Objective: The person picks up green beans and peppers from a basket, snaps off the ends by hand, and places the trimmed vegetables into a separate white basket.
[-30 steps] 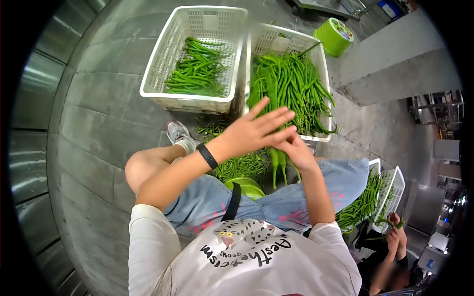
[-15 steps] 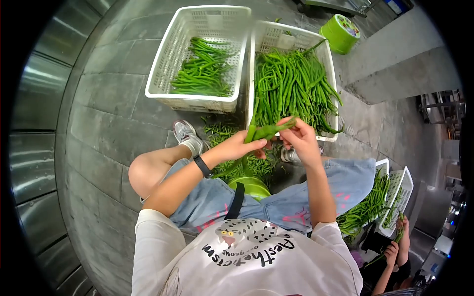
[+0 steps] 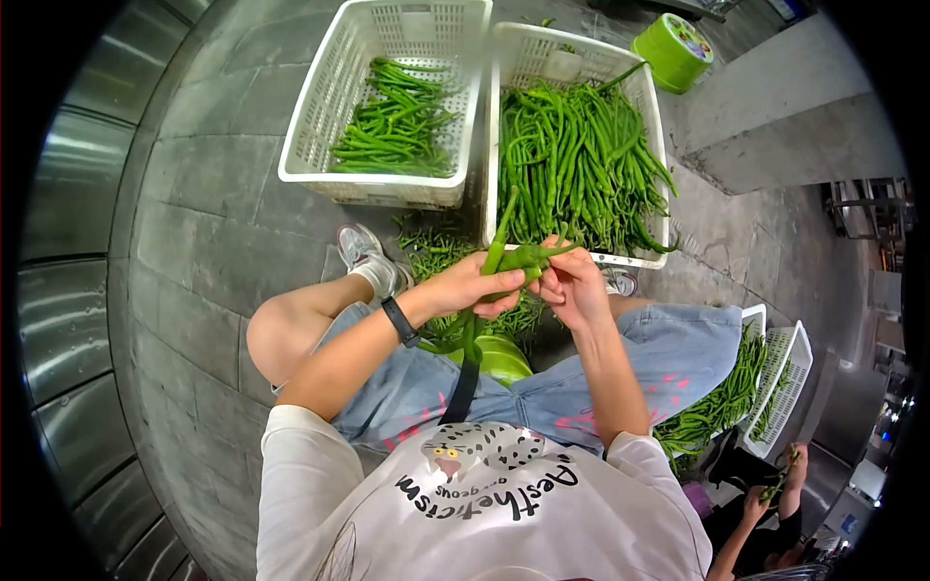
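A small bunch of long green chili peppers [image 3: 496,254] is gripped in my left hand [image 3: 460,289], which wears a dark wristband. My right hand [image 3: 581,290] is closed at the stem ends of these peppers, its thumb and fingers pinched together close to my left fingertips. Beyond my hands stands a white crate [image 3: 632,259] heaped with green chili peppers [image 3: 572,160]. To its left, another white crate [image 3: 315,177] holds a smaller pile of peppers [image 3: 392,121]. Short green scraps [image 3: 441,261] lie on the floor between my feet.
A green stool [image 3: 499,360] is beneath me, and another green stool [image 3: 671,53] stands by a concrete ledge [image 3: 794,126]. At right, a co-worker's hands [image 3: 775,484] hold peppers near white crates [image 3: 785,387]. Metal panels [image 3: 77,320] line the left side.
My right hand has come down and closer to my left hand, its fingers now more curled at the stem ends. The co-worker's hands have moved slightly lower. The view has shifted slightly.
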{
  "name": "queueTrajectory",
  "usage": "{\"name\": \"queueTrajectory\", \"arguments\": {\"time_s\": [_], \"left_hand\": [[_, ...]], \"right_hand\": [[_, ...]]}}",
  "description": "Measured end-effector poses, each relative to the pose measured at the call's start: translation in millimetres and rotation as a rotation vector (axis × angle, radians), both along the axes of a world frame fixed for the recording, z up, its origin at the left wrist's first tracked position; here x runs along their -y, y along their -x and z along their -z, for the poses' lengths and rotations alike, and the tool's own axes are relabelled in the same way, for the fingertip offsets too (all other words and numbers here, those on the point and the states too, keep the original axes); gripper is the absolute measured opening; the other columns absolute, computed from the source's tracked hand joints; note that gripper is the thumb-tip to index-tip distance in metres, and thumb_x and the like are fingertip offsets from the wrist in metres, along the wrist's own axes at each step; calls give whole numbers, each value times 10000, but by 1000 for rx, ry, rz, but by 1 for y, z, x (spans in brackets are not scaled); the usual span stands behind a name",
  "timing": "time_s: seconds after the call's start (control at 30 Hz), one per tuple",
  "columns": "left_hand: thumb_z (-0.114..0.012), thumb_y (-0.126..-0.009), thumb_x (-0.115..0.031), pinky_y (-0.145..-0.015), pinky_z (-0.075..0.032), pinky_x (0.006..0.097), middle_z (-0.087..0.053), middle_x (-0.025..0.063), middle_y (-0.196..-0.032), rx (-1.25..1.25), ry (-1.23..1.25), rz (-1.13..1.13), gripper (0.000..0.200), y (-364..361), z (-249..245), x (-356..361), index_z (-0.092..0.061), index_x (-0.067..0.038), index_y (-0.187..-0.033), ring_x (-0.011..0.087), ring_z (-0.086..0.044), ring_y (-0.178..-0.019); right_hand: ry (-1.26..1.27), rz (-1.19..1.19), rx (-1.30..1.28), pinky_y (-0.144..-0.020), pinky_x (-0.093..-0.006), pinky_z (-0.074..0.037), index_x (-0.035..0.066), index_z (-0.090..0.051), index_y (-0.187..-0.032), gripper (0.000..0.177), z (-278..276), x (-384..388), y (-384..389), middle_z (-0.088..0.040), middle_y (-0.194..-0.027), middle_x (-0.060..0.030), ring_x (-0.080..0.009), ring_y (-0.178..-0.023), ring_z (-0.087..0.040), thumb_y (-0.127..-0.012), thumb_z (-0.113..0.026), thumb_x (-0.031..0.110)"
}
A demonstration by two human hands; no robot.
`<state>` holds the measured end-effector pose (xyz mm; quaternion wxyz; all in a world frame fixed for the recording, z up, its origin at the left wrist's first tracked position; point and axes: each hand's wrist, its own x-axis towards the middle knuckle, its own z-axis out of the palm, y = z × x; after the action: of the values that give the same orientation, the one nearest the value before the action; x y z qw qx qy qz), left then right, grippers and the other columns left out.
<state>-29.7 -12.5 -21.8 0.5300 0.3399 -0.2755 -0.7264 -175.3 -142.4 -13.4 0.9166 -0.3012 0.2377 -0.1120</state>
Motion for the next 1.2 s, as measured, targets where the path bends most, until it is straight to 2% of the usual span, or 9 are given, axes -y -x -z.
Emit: {"name": "queueTrajectory", "arguments": {"time_s": [0.03,0.2,0.37,0.4,0.53,0.63,0.77,0.97,1.2], "left_hand": [[-491,-947,-341,-414,-306,214,-466,14,-591,-22,9,-6,332,0,-1,-1,-499,-27,-1054,57,-360,-415],[-482,-947,-330,-410,-314,218,-480,22,-567,-71,-127,-16,341,-7,-5,1,-503,-1,-1032,64,-375,-398],[-530,-928,-299,-454,-406,224,-553,58,-708,64,-185,9,372,2,-3,5,-444,-40,-1181,105,-472,-454],[-539,-927,-276,-489,-443,229,-572,76,-802,95,-165,-17,438,3,-5,4,-374,-63,-1272,114,-518,-508],[-513,-943,-268,-498,-430,228,-562,53,-824,271,-77,-181,459,12,3,1,-346,-63,-1319,91,-520,-552],[-521,-941,-271,-488,-398,215,-543,33,-807,474,-26,-145,466,13,-4,-3,-355,-81,-1332,79,-489,-536],[-534,-935,-299,-427,-310,211,-431,-29,-626,251,-71,-132,403,13,-10,-4,-455,-103,-1278,54,-384,-474],[-526,-939,-310,-425,-284,190,-427,-33,-639,133,-56,-13,387,4,-6,-4,-470,-110,-1266,40,-357,-492],[-489,-954,-311,-418,-309,194,-434,-16,-623,112,-46,127,364,0,-16,-4,-460,-73,-1228,45,-369,-443]], "right_hand": [[-30,3,-14,-384,-206,-277,-6,-565,-898,145,-1,-2,-1,-496,-548,-64,-116,-441,-424,-897,-499,124],[-23,115,174,-651,-217,-401,20,-543,-990,147,-5,9,0,-533,-944,-61,-123,-727,-501,-883,-467,86],[508,-101,-41,-612,-191,-408,13,-568,-1035,183,-5,10,8,-573,-857,5,-47,-694,-502,-873,-615,85],[588,-41,-86,-612,-186,-404,14,-577,-1004,149,-6,9,6,-578,-835,13,-39,-698,-504,-873,-613,74],[749,44,-109,-603,-172,-389,16,-592,-936,83,-7,7,5,-591,-824,20,-21,-707,-507,-865,-618,48],[625,13,-118,-540,-176,-363,23,-598,-917,63,-9,5,8,-585,-770,7,-26,-629,-485,-858,-616,40],[185,-31,34,-458,-189,-314,1,-597,-923,81,2,11,15,-579,-713,-34,-51,-515,-433,-855,-600,45],[-175,-98,150,-421,-193,-290,-21,-570,-910,131,2,12,16,-539,-674,-50,-69,-473,-419,-870,-580,103],[84,-83,142,-615,-208,-396,17,-534,-995,225,-9,12,3,-547,-839,-39,-107,-740,-507,-845,-601,172]]}}
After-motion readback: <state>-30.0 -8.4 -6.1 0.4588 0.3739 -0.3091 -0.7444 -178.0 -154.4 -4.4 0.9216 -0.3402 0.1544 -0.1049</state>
